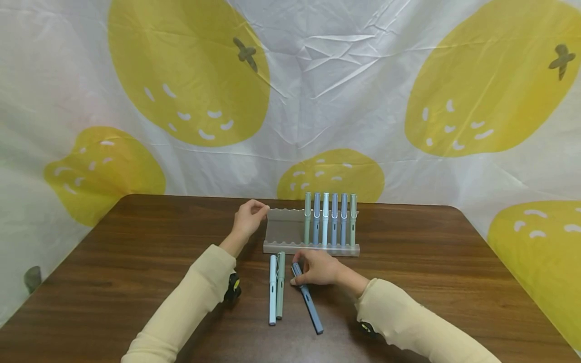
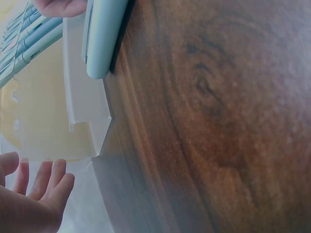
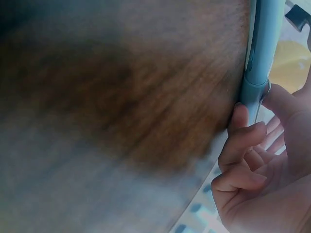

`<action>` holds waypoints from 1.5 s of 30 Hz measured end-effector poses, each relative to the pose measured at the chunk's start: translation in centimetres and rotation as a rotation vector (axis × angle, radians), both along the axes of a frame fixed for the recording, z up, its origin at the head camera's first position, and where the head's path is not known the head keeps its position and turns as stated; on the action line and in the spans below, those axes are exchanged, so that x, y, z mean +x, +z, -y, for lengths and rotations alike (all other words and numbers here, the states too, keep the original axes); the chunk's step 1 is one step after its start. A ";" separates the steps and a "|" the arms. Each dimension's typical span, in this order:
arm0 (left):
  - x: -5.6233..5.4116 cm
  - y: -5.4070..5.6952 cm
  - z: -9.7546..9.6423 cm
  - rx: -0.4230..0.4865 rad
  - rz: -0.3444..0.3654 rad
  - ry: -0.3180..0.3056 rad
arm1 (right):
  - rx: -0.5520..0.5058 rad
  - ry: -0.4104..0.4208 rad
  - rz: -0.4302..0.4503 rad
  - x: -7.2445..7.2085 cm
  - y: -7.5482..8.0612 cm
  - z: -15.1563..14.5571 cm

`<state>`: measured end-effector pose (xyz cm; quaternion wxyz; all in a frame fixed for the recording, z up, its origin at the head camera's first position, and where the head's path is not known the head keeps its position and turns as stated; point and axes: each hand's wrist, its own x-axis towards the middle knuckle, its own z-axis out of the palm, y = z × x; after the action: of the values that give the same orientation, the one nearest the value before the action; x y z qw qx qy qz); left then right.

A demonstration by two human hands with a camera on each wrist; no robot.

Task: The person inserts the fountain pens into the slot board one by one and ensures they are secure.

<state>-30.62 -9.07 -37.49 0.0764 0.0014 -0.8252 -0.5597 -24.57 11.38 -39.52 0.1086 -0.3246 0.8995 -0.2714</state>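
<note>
Slim, slate-blue, plastic-looking pen (image 1: 310, 305): long axis 11-to-5 o'clock, clipped cap (image 1: 297, 268) toward 11 | pinched by right hand (image 1: 321, 267) | left hand (image 1: 246, 220): finger grip cannot be told

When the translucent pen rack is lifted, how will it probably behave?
The rack is probably stiff, as its panel looks straight. It may feel lopsided: its six pens sit towards one end. Tilted forward, it might drop them: no strap shows.

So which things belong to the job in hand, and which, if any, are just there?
Likely job:
blue pen, pinched by right hand
rack, left hand at its corner
six racked pens
two loose pens

Just setting:
wooden table
fruit-print backdrop
</note>
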 end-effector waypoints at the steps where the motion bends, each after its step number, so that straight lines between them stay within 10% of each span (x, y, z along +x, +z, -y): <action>1: 0.0 0.0 0.0 0.000 -0.001 -0.001 | 0.012 -0.002 -0.026 0.1 0.0 0.0; 12: -0.2 0.0 -0.1 0.010 -0.021 0.014 | 0.064 -0.060 -0.101 0.3 0.4 0.0; 34: -0.1 0.0 -0.1 0.012 -0.016 0.015 | -0.129 -0.002 0.058 -0.2 1.5 -1.1; 45: 0.0 0.0 -0.1 0.020 -0.021 0.010 | -0.235 -0.022 -0.014 -1.0 3.7 -1.3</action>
<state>-30.61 -8.96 -37.44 0.0878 0.0002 -0.8186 -0.5675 -25.60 12.70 -35.81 0.0603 -0.3270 0.8658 -0.3740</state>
